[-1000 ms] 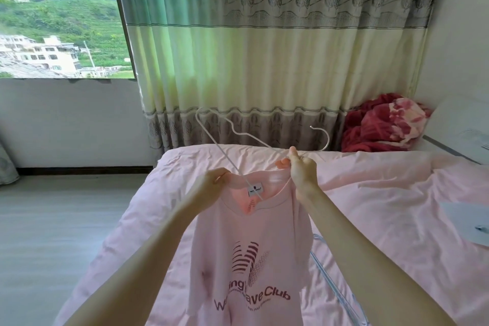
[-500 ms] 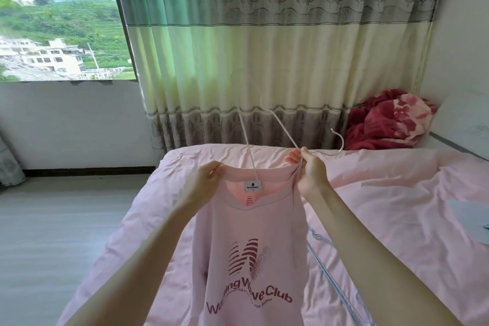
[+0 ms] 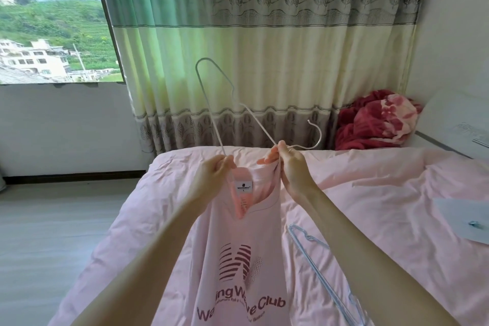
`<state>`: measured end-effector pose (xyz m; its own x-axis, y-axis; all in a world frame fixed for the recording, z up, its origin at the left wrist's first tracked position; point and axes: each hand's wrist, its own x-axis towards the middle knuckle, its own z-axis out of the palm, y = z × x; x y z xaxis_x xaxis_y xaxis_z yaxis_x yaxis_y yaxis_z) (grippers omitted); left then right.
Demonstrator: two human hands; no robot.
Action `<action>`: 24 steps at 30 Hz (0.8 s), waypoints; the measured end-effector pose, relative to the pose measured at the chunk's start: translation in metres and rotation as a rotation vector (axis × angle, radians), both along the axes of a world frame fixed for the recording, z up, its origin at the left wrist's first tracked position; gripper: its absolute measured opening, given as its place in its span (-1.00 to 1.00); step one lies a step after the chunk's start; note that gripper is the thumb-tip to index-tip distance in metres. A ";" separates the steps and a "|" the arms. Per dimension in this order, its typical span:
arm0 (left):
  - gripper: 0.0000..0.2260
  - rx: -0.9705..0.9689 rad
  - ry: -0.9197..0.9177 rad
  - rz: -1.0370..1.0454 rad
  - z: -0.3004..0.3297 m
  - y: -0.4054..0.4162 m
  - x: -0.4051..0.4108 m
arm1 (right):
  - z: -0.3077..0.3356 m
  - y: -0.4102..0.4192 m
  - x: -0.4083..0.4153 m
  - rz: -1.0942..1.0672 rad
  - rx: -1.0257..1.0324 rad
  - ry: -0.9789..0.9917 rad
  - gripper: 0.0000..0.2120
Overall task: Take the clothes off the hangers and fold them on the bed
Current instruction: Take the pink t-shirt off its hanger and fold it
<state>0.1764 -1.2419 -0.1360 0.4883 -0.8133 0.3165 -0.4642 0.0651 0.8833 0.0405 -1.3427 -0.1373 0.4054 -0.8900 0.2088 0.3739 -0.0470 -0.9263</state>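
A pale pink T-shirt [image 3: 238,267] with dark red lettering hangs in front of me over the pink bed [image 3: 370,182]. My left hand [image 3: 214,174] grips its collar by the white label. My right hand [image 3: 291,167] pinches the white wire hanger [image 3: 211,92] near its neck, together with the collar's right side. Most of the hanger sticks up out of the neck opening, one shoulder loop high to the left, the hook pointing right. Its lower end is hidden behind my left hand.
More wire hangers [image 3: 320,267] lie on the bed under my right forearm. A pale folded piece [image 3: 465,219] lies at the right edge. A red blanket [image 3: 375,122] is heaped at the bed's far right corner. Curtain [image 3: 264,47] and window [image 3: 53,34] behind; floor on the left.
The hanger has slid further up out of the collar, its loop now standing high to the left. Both hands stay at the collar and the shirt has narrowed and hangs more bunched.
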 end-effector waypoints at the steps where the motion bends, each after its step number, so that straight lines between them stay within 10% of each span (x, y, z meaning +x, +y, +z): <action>1: -0.73 -0.022 0.018 0.017 0.000 -0.001 0.001 | 0.000 0.001 -0.001 0.009 -0.048 0.060 -0.62; 7: -0.72 -0.079 0.084 0.068 -0.001 -0.003 0.013 | -0.012 0.006 -0.006 0.048 -0.215 0.368 -0.71; 17: -0.64 0.315 0.102 -0.081 -0.037 -0.012 0.011 | -0.034 -0.017 -0.017 -0.154 0.051 0.210 -0.74; 24: -0.70 0.508 0.030 -0.168 -0.090 -0.045 -0.012 | -0.103 -0.061 -0.080 -0.325 -0.084 0.755 -0.75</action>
